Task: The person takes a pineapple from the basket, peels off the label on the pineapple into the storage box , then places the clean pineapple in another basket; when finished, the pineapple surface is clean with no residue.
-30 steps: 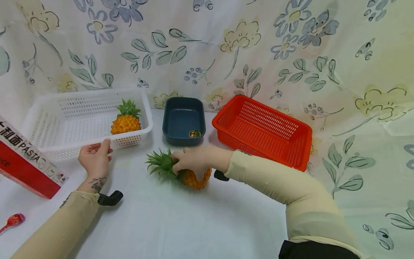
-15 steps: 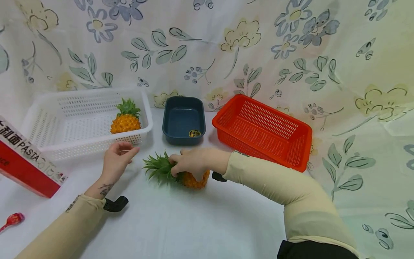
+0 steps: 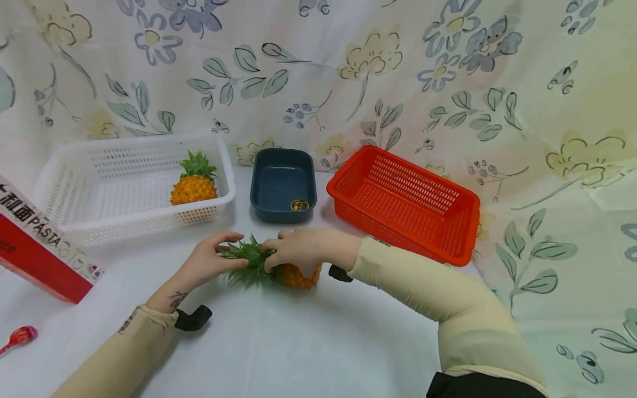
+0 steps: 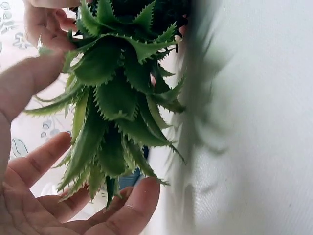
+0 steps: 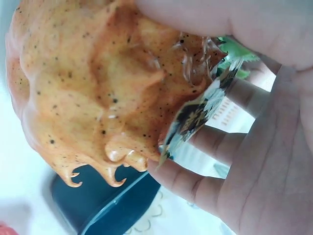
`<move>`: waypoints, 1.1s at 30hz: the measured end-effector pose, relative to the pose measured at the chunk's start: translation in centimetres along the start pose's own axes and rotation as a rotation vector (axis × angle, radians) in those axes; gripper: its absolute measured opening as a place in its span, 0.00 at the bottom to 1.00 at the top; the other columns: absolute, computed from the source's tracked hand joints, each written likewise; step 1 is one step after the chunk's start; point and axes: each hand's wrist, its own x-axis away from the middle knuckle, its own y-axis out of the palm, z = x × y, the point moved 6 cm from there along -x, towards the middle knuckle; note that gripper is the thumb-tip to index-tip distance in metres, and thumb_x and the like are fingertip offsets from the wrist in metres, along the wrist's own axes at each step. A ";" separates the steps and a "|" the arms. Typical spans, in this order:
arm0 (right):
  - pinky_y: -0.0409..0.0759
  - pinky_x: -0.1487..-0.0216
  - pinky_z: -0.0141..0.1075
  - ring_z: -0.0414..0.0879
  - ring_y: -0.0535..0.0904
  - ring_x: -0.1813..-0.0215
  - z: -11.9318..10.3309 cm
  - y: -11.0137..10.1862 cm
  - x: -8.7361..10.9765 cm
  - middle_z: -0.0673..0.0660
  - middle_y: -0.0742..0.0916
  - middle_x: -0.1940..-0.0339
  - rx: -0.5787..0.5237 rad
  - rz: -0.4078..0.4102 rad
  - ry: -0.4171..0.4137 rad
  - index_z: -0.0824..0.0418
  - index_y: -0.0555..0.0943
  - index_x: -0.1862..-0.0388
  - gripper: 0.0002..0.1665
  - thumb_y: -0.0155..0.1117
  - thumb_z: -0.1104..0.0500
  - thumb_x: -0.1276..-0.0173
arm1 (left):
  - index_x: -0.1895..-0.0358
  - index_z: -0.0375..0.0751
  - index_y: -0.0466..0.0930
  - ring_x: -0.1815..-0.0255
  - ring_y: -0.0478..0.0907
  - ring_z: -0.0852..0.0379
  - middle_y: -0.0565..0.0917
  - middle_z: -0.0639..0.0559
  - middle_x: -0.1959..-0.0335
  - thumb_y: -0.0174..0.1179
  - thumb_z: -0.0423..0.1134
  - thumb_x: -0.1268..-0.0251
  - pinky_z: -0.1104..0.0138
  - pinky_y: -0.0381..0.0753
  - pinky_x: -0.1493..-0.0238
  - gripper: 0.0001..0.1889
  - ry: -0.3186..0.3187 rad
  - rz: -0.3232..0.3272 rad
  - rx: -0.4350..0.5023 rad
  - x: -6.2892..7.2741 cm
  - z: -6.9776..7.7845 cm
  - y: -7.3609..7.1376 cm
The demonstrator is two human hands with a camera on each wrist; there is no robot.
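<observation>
From the head cam, the lying pineapple [image 3: 299, 278] is partly covered by the right hand [image 3: 298, 249], tbh. The pasta box [image 3: 45, 251] and lollipop [image 3: 22, 335] are chopped off by the left edge, and the yellow sticker [image 3: 299, 205] in the blue tub [image 3: 278, 216] can't be read, way too tiny.

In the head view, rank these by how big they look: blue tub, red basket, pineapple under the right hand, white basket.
1. White basket
2. Red basket
Unranked: blue tub and pineapple; the right hand hides part of it.

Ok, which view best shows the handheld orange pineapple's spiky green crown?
Left wrist: the crown sits close, its toothed edges clear. Head shows it small, partly behind the left hand; right wrist, only a green sliver.
</observation>
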 end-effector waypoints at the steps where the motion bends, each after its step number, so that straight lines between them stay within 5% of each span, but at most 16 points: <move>1: 0.71 0.41 0.44 0.48 0.62 0.36 0.1 0.0 0.1 0.47 0.59 0.28 0.004 0.010 0.002 0.34 0.66 0.36 0.43 0.72 0.59 0.47 | 0.39 0.39 0.70 0.45 0.71 0.37 0.72 0.39 0.40 0.67 0.51 0.48 0.53 0.77 0.56 0.34 0.004 0.006 -0.002 0.0 0.0 0.0; 4: 0.66 0.37 0.50 0.51 0.57 0.31 0.6 -0.1 0.6 0.47 0.59 0.27 -0.052 0.062 0.009 0.33 0.63 0.34 0.45 0.72 0.58 0.48 | 0.42 0.37 0.72 0.47 0.72 0.39 0.75 0.40 0.43 0.67 0.50 0.47 0.55 0.77 0.56 0.31 0.010 0.021 -0.009 0.1 0.1 0.1; 7: 0.64 0.35 0.50 0.50 0.54 0.28 1.6 -0.5 1.6 0.48 0.59 0.27 -0.197 0.197 0.014 0.37 0.62 0.32 0.46 0.71 0.55 0.48 | 0.43 0.38 0.73 0.48 0.73 0.40 0.77 0.41 0.45 0.67 0.49 0.47 0.55 0.77 0.56 0.30 0.000 0.030 -0.011 0.2 0.0 0.2; 12: 0.67 0.36 0.47 0.46 0.56 0.29 4.4 -0.8 4.6 0.50 0.61 0.28 -0.689 0.575 0.074 0.48 0.61 0.31 0.46 0.71 0.56 0.47 | 0.44 0.39 0.74 0.47 0.73 0.39 0.77 0.42 0.46 0.68 0.49 0.48 0.53 0.76 0.53 0.30 -0.012 0.038 -0.023 0.2 -0.1 0.3; 17: 0.69 0.38 0.51 0.49 0.64 0.33 6.7 2.3 6.7 0.49 0.63 0.30 -1.142 0.847 0.302 0.43 0.55 0.30 0.53 0.75 0.55 0.50 | 0.43 0.40 0.74 0.46 0.72 0.39 0.77 0.42 0.46 0.68 0.51 0.50 0.52 0.75 0.53 0.31 -0.034 0.041 -0.032 0.2 -0.3 0.2; 23: 0.75 0.46 0.53 0.60 0.65 0.34 5.9 7.1 6.4 0.54 0.60 0.28 -1.475 0.812 0.481 0.41 0.53 0.30 0.56 0.75 0.58 0.52 | 0.42 0.40 0.73 0.45 0.71 0.39 0.77 0.42 0.44 0.68 0.51 0.50 0.52 0.75 0.53 0.32 -0.055 0.037 -0.012 0.5 -0.2 0.3; 29: 0.82 0.60 0.49 0.62 0.70 0.41 3.9 10.1 4.5 0.63 0.58 0.29 -1.658 0.659 0.489 0.46 0.52 0.28 0.58 0.75 0.63 0.53 | 0.39 0.38 0.68 0.43 0.69 0.39 0.73 0.38 0.42 0.68 0.50 0.49 0.50 0.72 0.49 0.35 -0.065 0.043 0.008 0.9 0.1 0.2; 33: 0.83 0.64 0.47 0.58 0.74 0.46 3.4 11.0 3.6 0.64 0.62 0.33 -1.740 0.647 0.470 0.49 0.53 0.28 0.58 0.74 0.68 0.53 | 0.38 0.38 0.66 0.43 0.68 0.41 0.73 0.36 0.43 0.69 0.49 0.51 0.49 0.70 0.46 0.37 -0.068 0.048 0.012 1.1 0.0 0.1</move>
